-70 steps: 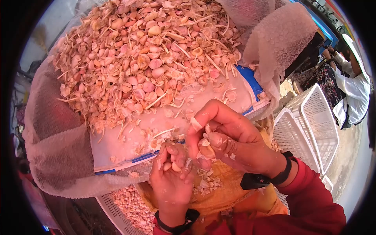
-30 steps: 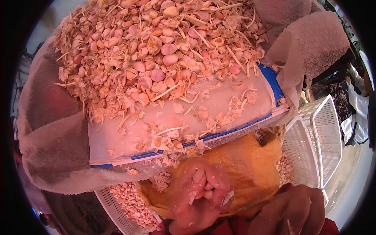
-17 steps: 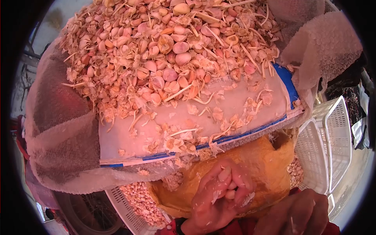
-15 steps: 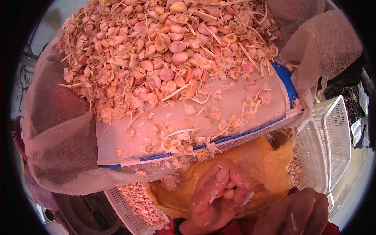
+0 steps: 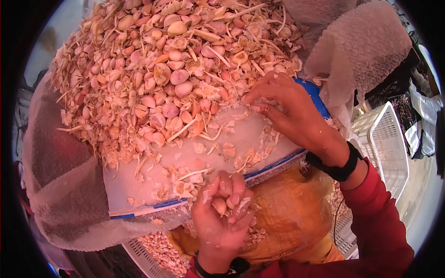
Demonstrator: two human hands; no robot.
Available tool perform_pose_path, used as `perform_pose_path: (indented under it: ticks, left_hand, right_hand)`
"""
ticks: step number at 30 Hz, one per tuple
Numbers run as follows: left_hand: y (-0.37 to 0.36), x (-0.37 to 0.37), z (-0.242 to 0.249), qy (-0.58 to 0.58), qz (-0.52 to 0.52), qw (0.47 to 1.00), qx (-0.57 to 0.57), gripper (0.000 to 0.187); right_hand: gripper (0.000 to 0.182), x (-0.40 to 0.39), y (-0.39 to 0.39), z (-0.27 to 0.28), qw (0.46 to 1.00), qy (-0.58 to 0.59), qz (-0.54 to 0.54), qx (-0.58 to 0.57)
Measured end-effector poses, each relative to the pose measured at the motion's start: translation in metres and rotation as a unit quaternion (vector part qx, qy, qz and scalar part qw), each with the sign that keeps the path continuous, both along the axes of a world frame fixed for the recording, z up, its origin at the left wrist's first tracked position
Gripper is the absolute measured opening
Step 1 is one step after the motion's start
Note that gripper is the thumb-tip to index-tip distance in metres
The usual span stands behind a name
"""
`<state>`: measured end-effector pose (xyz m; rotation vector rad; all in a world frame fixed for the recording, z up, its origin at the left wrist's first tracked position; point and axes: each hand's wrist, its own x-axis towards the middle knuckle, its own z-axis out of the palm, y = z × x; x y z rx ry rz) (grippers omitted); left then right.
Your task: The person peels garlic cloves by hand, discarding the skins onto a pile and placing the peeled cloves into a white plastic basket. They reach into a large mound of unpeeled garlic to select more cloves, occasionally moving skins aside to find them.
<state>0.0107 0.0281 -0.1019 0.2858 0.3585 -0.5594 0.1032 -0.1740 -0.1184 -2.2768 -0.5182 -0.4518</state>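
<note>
My left hand (image 5: 221, 217) is curled, palm up, around a few garlic cloves (image 5: 219, 206); bits of papery skin stick to its fingers. It is just in front of the near edge of a white printed sheet (image 5: 153, 178) with a blue border. My right hand (image 5: 289, 113) reaches over the sheet to the right edge of a big heap of garlic cloves (image 5: 153, 88). Its thumb and fingers are apart, and I see nothing between them. Loose skins and dry stalks are mixed through the heap and lie scattered on the sheet.
Bubble wrap (image 5: 60, 204) surrounds the heap. Below are an orange sack (image 5: 292, 213) and a white basket (image 5: 139, 252) with pale cloves (image 5: 162, 252). White plastic crates (image 5: 389, 148) stand at the right.
My right hand has moved from the lower right up to the heap. My left hand has come up and left, still holding cloves. The view has shifted slightly.
</note>
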Motion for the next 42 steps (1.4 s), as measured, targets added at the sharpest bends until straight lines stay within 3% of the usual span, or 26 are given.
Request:
perform_pose_path:
  ticks: [3, 6, 9, 12, 17, 19, 22, 24, 25, 27, 29, 30, 32, 35, 38, 42]
  left_hand:
    - [0.003, 0.000, -0.005, -0.003, 0.021, 1.000, 0.013, 0.023]
    - [0.006, 0.000, -0.007, -0.005, 0.027, 0.999, 0.028, 0.022]
    - [0.003, -0.001, -0.002, -0.014, 0.028, 1.000, -0.002, 0.024]
    - [0.004, -0.005, 0.003, -0.037, 0.023, 0.999, 0.021, 0.021]
    - [0.000, -0.025, 0.042, -0.117, 0.033, 0.980, 0.157, 0.027]
    - [0.002, -0.039, 0.052, -0.201, 0.044, 0.961, 0.184, 0.030]
    - [0.008, -0.068, 0.063, -0.315, 0.112, 0.880, 0.337, 0.042]
    - [-0.004, -0.086, 0.092, -0.341, 0.166, 0.809, 0.449, 0.020]
    - [0.008, -0.094, 0.099, -0.339, 0.068, 0.857, 0.383, 0.017]
    - [0.057, -0.115, 0.110, -0.329, -0.123, 0.903, 0.246, 0.012]
    - [0.058, -0.124, 0.123, -0.409, -0.071, 0.886, 0.207, 0.009]
    - [0.033, -0.137, 0.125, -0.481, 0.077, 0.843, 0.226, 0.009]
    - [0.019, -0.150, 0.132, -0.529, 0.223, 0.787, 0.226, 0.010]
    - [0.033, -0.158, 0.139, -0.538, 0.231, 0.778, 0.225, 0.014]
    - [0.038, -0.156, 0.141, -0.570, 0.209, 0.770, 0.194, 0.013]
    - [0.057, -0.162, 0.137, -0.576, 0.180, 0.778, 0.175, 0.011]
  right_hand:
    - [0.020, 0.019, -0.004, -0.008, 0.993, 0.041, -0.029, -0.110]
    - [0.022, 0.016, -0.002, -0.011, 0.988, 0.008, -0.045, -0.150]
    - [0.022, 0.006, -0.005, -0.006, 0.994, 0.023, -0.021, -0.103]
    - [0.029, -0.025, 0.009, 0.029, 0.997, -0.018, 0.077, -0.014]
    - [0.029, -0.088, 0.041, 0.070, 0.992, -0.019, 0.096, 0.076]
    - [0.027, -0.106, 0.048, 0.081, 0.989, -0.041, 0.084, 0.116]
    - [0.022, -0.132, 0.051, 0.103, 0.984, -0.068, 0.114, 0.121]
    - [0.017, -0.148, 0.051, 0.124, 0.978, -0.085, 0.154, 0.112]
    - [0.014, -0.155, 0.057, 0.130, 0.967, -0.120, 0.171, 0.142]
    - [0.008, -0.176, 0.075, 0.137, 0.926, -0.214, 0.203, 0.236]
    - [0.007, -0.186, 0.093, 0.140, 0.873, -0.300, 0.221, 0.315]
    - [0.009, -0.190, 0.098, 0.142, 0.860, -0.323, 0.222, 0.328]
    - [0.012, -0.206, 0.108, 0.147, 0.850, -0.307, 0.202, 0.377]
    - [0.013, -0.218, 0.128, 0.150, 0.834, -0.222, 0.233, 0.449]
    - [0.012, -0.217, 0.114, 0.150, 0.838, -0.201, 0.321, 0.393]
    - [0.012, -0.228, 0.130, 0.153, 0.832, -0.196, 0.298, 0.425]
